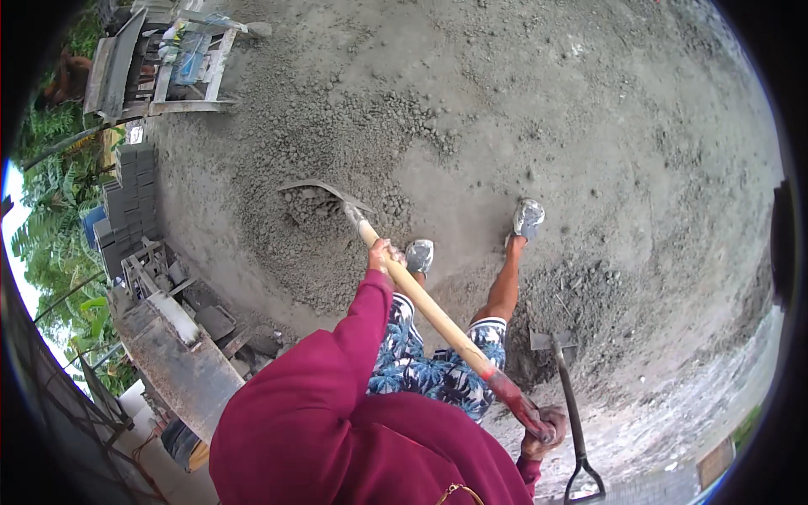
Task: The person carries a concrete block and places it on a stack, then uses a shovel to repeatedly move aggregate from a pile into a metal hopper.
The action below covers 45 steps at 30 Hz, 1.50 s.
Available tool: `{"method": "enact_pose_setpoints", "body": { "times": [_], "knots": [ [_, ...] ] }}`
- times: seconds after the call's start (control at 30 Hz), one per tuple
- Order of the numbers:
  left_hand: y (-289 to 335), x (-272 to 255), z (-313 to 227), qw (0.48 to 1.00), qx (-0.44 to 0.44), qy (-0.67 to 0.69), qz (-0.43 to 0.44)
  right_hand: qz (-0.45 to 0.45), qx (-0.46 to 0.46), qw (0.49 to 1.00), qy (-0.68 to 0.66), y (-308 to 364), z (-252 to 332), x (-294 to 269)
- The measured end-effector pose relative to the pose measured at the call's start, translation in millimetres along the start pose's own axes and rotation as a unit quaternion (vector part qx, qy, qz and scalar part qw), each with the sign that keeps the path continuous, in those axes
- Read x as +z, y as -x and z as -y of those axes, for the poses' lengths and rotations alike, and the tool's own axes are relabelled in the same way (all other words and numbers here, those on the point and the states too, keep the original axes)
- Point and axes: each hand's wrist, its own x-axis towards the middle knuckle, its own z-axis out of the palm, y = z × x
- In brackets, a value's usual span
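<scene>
A long-handled shovel (433,316) slants across my body, its wooden shaft pale yellow and its upper end red. Around the lower shaft, close to the blade, my left hand (386,256) is closed. My right hand (545,431) grips the red end beside my right hip. The shovel blade (324,185) stands in a heap of grey, crumbly mix (295,227) ahead and to the left, with some of the mix lying against it. Part of the blade is buried or hidden by the material.
A second shovel (571,396) with a black D-shaped handle rests by a smaller grey heap (581,299) on the right. Stacked grey blocks (130,194), a worn wooden table (181,362) and a wooden frame (194,67) line the left side. My shoes (528,219) stand on dusty grey ground.
</scene>
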Motion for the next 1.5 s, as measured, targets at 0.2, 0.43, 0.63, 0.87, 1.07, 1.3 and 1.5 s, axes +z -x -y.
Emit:
{"method": "enact_pose_setpoints", "body": {
  "times": [0.2, 0.43, 0.63, 0.87, 1.07, 1.3, 1.5],
  "knots": [
    [18, 168, 0, 0.999, 0.031, -0.033, 0.017, -0.059, 0.160, 0.984, 0.055, -118, -68, -48],
    [-100, 343, 203, 0.989, -0.146, 0.006, 0.012, -0.159, 0.192, 0.965, 0.084, -237, 27, -162],
    [-160, 450, 271, 0.953, -0.280, 0.106, -0.034, -0.008, 0.111, 0.902, 0.416, -406, 53, -211],
    [-322, 258, -28, 0.976, -0.078, 0.202, 0.022, 0.045, 0.241, 0.967, 0.063, -500, 75, 140],
    [-273, 215, -95, 0.955, -0.011, 0.283, -0.085, 0.093, 0.213, 0.970, 0.075, -489, 117, 182],
    [-153, 140, -179, 0.940, 0.075, 0.330, -0.043, 0.185, -0.031, 0.977, 0.106, -447, 156, 149],
    [-82, 128, -257, 0.924, 0.201, 0.326, 0.007, 0.283, -0.232, 0.928, 0.066, -465, 190, 220]
  ]
}}
